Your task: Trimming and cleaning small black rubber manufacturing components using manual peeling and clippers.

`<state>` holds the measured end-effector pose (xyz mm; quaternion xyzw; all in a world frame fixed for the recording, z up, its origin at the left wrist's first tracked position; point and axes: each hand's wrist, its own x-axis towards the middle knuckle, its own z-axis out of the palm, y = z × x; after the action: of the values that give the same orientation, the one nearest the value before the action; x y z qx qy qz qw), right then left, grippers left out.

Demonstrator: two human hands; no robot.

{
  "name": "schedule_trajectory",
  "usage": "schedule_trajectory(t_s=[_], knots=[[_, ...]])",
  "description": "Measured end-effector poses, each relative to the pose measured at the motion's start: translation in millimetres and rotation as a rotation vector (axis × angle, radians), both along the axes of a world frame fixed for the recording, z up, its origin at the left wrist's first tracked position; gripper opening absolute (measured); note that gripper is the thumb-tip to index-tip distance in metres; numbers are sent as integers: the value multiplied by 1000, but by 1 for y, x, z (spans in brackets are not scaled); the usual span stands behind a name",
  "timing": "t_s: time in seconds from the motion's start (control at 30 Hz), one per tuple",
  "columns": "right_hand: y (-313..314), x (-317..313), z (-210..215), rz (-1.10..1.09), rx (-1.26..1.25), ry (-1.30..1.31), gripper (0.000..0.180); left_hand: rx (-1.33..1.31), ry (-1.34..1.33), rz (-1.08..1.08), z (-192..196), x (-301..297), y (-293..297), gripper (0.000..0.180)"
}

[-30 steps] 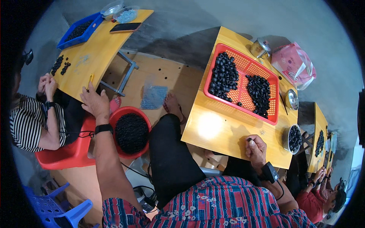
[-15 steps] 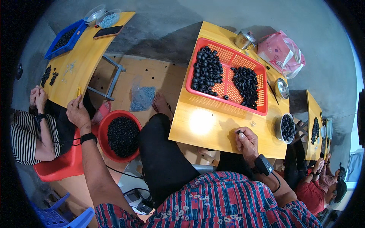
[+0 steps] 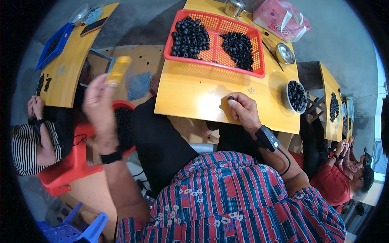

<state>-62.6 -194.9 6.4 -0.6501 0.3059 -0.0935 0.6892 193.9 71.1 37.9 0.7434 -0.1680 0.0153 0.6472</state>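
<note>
My left hand is raised left of the table, smeared by motion. A flat yellow piece sticks up from its closed fingertips; blur hides its exact kind. Over the near part of the yellow table, my right hand pinches a small black part between thumb and fingers. Further back stands a red plastic basket. In it lie two heaps: round hollow black pieces on the left, smaller black pieces on the right. A few tiny pale pieces lie beyond my right hand.
Right on the table are a metal bowl of black pieces, a shiny bowl and a thin dark stick. A pink bag stands behind. Left of my leg is a red basin. Co-workers sit at both sides.
My left hand has come up and right from beside the neighbouring table, carrying the yellow piece. My right hand still pinches the black part. The whole view has shifted, so the table appears higher and further left.
</note>
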Motion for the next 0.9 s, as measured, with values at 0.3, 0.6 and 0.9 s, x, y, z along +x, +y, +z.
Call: schedule_trajectory(t_s=[0.3,0.6,0.9], knots=[[2,9,-7,159,-1039,34,20,-142,274,-410,-41,-133,-80,20],[-13,-9,-15,19,-614,-82,28,29,222,-500,-47,-151,-102,21],[-18,-43,-5,282,-1012,-370,37,50,395,-735,-29,-176,-116,35]])
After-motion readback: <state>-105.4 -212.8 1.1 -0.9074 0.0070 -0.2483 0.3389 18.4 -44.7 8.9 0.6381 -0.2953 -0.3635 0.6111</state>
